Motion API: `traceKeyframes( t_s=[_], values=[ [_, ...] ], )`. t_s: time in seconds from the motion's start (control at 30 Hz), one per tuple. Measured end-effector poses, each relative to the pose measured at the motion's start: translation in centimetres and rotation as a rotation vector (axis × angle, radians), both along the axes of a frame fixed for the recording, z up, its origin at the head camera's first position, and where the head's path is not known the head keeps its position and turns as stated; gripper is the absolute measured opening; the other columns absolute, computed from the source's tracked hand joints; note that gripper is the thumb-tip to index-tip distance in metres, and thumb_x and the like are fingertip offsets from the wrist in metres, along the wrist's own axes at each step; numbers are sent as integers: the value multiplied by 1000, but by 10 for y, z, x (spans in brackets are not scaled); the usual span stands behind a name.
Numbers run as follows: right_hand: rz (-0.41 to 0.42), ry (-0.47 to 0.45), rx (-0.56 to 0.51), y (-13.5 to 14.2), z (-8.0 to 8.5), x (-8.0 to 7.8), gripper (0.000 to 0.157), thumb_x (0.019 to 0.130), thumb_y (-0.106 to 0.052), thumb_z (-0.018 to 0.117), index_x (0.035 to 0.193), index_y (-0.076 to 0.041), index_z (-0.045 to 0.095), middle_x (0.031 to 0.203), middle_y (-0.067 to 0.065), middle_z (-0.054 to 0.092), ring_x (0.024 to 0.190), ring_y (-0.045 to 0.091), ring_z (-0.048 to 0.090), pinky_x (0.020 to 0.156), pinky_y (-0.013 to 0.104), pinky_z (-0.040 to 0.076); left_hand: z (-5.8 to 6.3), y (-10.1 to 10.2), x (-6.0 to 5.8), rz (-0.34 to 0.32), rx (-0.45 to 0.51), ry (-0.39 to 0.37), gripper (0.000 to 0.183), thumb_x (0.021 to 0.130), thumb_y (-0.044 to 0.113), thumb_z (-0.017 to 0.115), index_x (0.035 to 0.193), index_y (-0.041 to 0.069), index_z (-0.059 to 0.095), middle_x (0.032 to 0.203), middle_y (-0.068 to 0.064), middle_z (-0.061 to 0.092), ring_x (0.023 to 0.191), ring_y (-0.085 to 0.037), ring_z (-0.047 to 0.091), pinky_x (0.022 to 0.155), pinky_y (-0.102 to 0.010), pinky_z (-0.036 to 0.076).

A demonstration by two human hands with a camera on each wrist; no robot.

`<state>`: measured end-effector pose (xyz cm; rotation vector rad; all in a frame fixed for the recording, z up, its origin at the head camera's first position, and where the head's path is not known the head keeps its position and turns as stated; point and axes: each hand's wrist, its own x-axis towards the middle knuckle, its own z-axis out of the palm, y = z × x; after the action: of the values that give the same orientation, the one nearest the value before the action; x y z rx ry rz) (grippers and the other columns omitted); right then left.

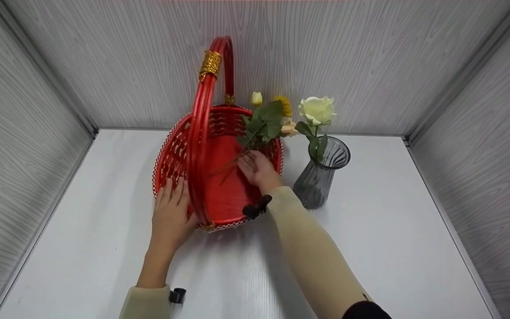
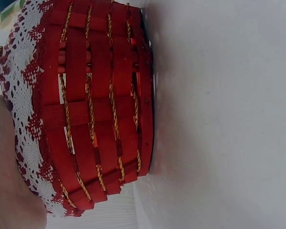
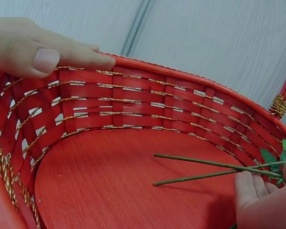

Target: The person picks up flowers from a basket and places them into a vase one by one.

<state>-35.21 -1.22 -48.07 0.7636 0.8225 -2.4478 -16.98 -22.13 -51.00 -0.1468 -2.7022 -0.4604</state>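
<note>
My left hand (image 1: 171, 217) rests on the near left rim of a red woven basket (image 1: 230, 195), fingers straight and reaching over the edge beside the tall arched handle (image 1: 201, 133). Inside the basket, toward its right side, my right hand (image 1: 257, 170) pinches the green stems (image 3: 195, 180) of some flowers. Their stem ends point left above the basket floor. Green leaves (image 1: 267, 122), a yellow flower (image 1: 283, 105), a pale bud (image 1: 256, 98) and a peach flower (image 1: 288, 127) lean over the far right rim. Lace trim (image 2: 26, 76) edges the basket's outside.
A grey ribbed glass vase (image 1: 314, 184) stands on the white table (image 1: 392, 221) just right of the basket, with a pale cream rose (image 1: 317, 110) in it. Wood-grain panels (image 1: 348, 57) close in the back and both sides.
</note>
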Motion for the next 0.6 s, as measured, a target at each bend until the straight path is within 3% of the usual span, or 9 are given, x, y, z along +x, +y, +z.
traceKeyframes(
  t_s=[0.17,0.4,0.6],
  values=[
    [0,-13,15,2,1,1,41,101,-14,55,141,-4,52,145,12,52,134,24,52,109,36,45,1,1,0,-2,5,4,70,89,28,58,149,-3,40,155,-20,40,149,-41,25,123,-54,14],
    [-14,-17,51,1,1,3,30,98,-11,61,126,-3,62,114,10,62,122,21,58,107,35,47,5,2,1,9,0,-23,71,88,26,59,149,-4,40,155,-21,40,149,-41,24,123,-54,14],
    [-24,36,137,1,0,5,15,94,-6,65,108,-2,68,129,11,61,108,21,59,106,35,48,5,3,2,7,0,-9,71,88,29,57,149,-3,40,154,-22,41,149,-42,25,123,-54,16]
  ],
)
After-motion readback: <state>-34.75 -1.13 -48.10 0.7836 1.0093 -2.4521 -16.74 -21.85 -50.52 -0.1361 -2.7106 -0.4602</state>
